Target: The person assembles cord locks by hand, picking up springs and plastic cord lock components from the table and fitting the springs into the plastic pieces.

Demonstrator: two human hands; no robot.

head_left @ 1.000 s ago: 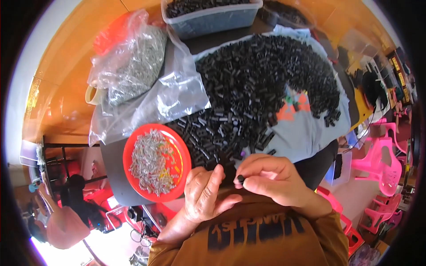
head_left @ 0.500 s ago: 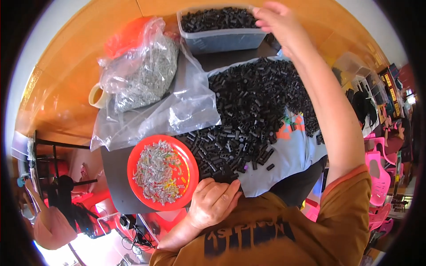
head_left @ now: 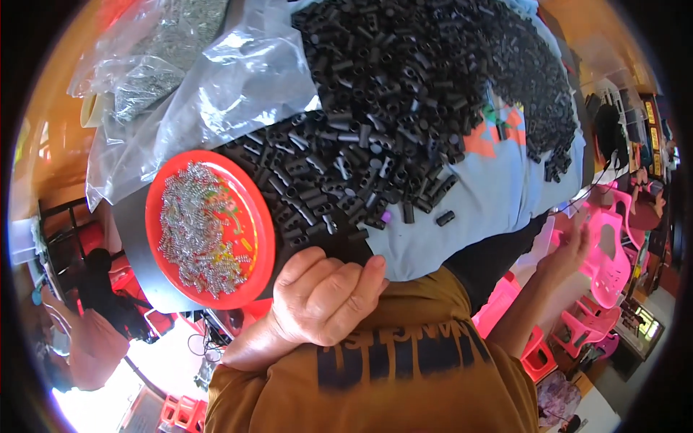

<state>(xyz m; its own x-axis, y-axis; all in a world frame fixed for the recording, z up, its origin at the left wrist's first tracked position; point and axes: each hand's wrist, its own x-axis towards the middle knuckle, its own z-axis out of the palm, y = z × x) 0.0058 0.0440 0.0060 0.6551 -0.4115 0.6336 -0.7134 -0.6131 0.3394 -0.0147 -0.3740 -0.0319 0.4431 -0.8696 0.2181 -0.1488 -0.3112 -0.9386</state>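
My left hand (head_left: 323,294) is at the near edge of the table, its fingers curled closed and the thumb side towards the right. Anything inside that grip is hidden. Just beyond it lies a wide heap of small black plastic tubes (head_left: 404,101). To its left is a red plate (head_left: 266,242) with a pile of small metal springs (head_left: 189,231). Out past the table's right side, near the pink chairs, my right hand (head_left: 572,245) is raised and smeared by motion, so its fingers are unclear.
A clear plastic bag (head_left: 249,79) spreads over the far left of the table, with a mass of metal springs (head_left: 162,50) inside it. A light blue cloth (head_left: 498,206) lies under the heap. Pink chairs (head_left: 606,252) stand to the right.
My right hand has come from the rim of the tub of black pieces down to the right, off the table. The view has tilted nearer, leaving the tub out. My left hand stays closed.
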